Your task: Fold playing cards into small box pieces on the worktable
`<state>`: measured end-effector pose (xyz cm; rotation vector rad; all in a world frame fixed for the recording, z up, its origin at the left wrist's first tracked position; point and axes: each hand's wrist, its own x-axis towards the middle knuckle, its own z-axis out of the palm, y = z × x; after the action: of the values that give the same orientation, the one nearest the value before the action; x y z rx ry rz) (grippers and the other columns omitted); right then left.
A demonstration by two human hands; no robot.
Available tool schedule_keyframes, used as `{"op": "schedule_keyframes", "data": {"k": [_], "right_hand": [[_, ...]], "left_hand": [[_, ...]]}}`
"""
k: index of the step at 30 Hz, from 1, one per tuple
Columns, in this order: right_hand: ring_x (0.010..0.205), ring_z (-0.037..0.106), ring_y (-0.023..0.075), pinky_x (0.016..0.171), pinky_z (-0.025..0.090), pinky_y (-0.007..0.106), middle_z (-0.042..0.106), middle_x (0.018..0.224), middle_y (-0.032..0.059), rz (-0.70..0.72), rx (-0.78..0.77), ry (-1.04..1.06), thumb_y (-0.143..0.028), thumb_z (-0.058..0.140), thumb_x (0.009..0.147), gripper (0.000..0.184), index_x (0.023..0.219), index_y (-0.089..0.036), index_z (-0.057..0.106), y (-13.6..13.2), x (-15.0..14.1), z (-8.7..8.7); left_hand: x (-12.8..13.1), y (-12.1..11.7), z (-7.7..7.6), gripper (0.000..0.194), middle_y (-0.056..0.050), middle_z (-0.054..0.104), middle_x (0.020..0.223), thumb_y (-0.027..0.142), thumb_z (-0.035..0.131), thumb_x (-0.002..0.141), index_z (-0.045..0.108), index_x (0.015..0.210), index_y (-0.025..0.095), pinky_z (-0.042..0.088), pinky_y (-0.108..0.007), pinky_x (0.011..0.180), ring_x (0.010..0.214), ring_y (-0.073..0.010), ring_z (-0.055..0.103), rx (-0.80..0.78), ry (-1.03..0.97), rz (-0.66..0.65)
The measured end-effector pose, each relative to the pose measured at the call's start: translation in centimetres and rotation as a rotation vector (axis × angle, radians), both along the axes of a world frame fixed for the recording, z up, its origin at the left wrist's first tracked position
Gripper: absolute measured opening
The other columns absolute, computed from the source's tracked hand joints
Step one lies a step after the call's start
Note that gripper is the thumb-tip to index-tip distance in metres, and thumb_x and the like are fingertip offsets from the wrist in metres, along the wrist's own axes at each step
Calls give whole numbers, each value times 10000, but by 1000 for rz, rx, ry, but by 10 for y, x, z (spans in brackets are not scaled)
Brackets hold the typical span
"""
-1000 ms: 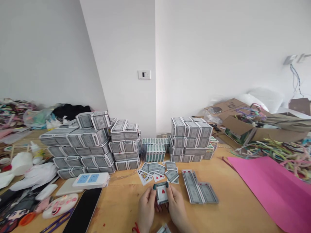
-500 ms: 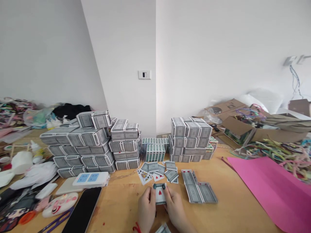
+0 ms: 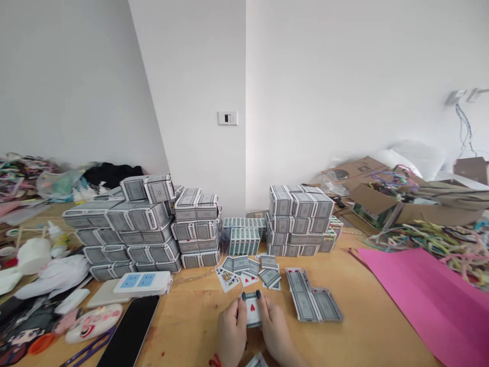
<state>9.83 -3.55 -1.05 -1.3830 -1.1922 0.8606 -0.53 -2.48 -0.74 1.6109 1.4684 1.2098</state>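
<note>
Head view: a card piece [image 3: 252, 312] showing a red heart between patterned borders was held low at the centre, over the near part of the table [image 3: 191, 326]. It was grasped from opposite sides by the left hand [image 3: 231, 321] and the right hand [image 3: 275, 326], with both thumbs laid at its upper edge. The lower fingers were mostly hidden, so their placing could not be told. The two-sided hold was judged to keep the piece square and its borders pressed flat.

Loose cards [image 3: 241, 263] were spread just beyond the fingertips, presumably for short reach. Joined card pieces [image 3: 303, 295] were set to the right of the hands, apart from the loose ones. Another card [image 3: 256, 361] was cut off by the bottom frame edge.

The back was bounded by the left block stacks [image 3: 147, 216], the small card boxes [image 3: 244, 240] and the right block stack [image 3: 300, 204]. Sideways room was noted over bare wood, as far as the phone [image 3: 128, 331] on the left; on the right, beyond the joined pieces, it was limited by the pink sheet [image 3: 424, 300]. Forward travel was judged tightest, the loose cards being nearest.
</note>
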Motion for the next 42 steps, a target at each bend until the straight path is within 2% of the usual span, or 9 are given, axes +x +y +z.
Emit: {"op": "schedule_keyframes", "data": {"k": [6, 11, 14, 17, 25, 31, 35, 40, 42], "right_hand": [[436, 464, 131, 432, 298, 229, 543, 486, 15, -52, 31, -144, -536, 315, 798, 487, 534, -178, 514, -1, 1, 2], [417, 458, 131, 430, 309, 232, 525, 450, 9, -85, 30, -133, -569, 309, 786, 505, 519, -187, 503, -2, 0, 3], [426, 475, 138, 431, 334, 235, 544, 459, 16, -135, 36, -108, -574, 313, 782, 511, 544, -181, 535, -1, -1, 4], [428, 476, 139, 427, 341, 235, 542, 467, 13, -160, 28, -78, -577, 322, 774, 509, 552, -176, 543, 0, -1, 2], [477, 488, 130, 436, 370, 214, 533, 524, 1, -110, 16, 96, -574, 369, 752, 457, 606, -168, 519, 3, 1, -5], [293, 356, 79, 294, 285, 177, 391, 423, -89, 106, -13, 289, -552, 377, 763, 372, 814, -196, 471, -1, -11, 4], [311, 380, 87, 312, 321, 187, 442, 461, -77, 89, 66, 286, -559, 384, 755, 443, 998, -192, 439, -1, -11, 6], [355, 419, 86, 337, 339, 183, 515, 529, -37, 57, 74, 255, -525, 425, 754, 413, 960, -175, 498, 2, -2, 0], [420, 478, 104, 390, 385, 192, 558, 581, -14, 45, 87, 257, -515, 455, 743, 402, 940, -172, 529, 2, 0, 1]], "left_hand": [[3, -1, -3, 486, 22, 457, 402, 613, 331, 726, 449, 531, 184, 307, -200, 363, 383, -114, 428, -135, -120, -12], [4, -5, 3, 466, 72, 364, 323, 619, 403, 690, 448, 538, 180, 261, -189, 310, 279, -82, 349, -288, -251, -172], [5, -6, 6, 428, 82, 377, 325, 590, 471, 670, 487, 595, 169, 253, -184, 309, 271, -73, 339, -313, -268, -281], [6, -5, 6, 423, 81, 389, 350, 581, 448, 694, 496, 627, 165, 259, -184, 322, 287, -70, 340, -303, -274, -334], [5, -2, -4, 467, 53, 411, 353, 615, 377, 706, 471, 559, 183, 285, -192, 372, 345, -94, 399, -175, -62, -190], [3, 1, -4, 463, 19, 492, 414, 592, 360, 730, 508, 593, 175, 315, -200, 388, 383, -113, 447, -135, -19, -109], [2, 2, -4, 478, -12, 544, 455, 599, 364, 722, 542, 603, 171, 346, -205, 399, 426, -134, 496, -119, -36, -99], [2, 0, -3, 454, -29, 582, 480, 561, 404, 725, 590, 626, 160, 389, -210, 425, 463, -148, 539, -93, -32, -110], [1, 0, -1, 427, -38, 614, 536, 547, 436, 714, 607, 685, 157, 418, -216, 453, 500, -155, 559, -85, -51, -97]]}}
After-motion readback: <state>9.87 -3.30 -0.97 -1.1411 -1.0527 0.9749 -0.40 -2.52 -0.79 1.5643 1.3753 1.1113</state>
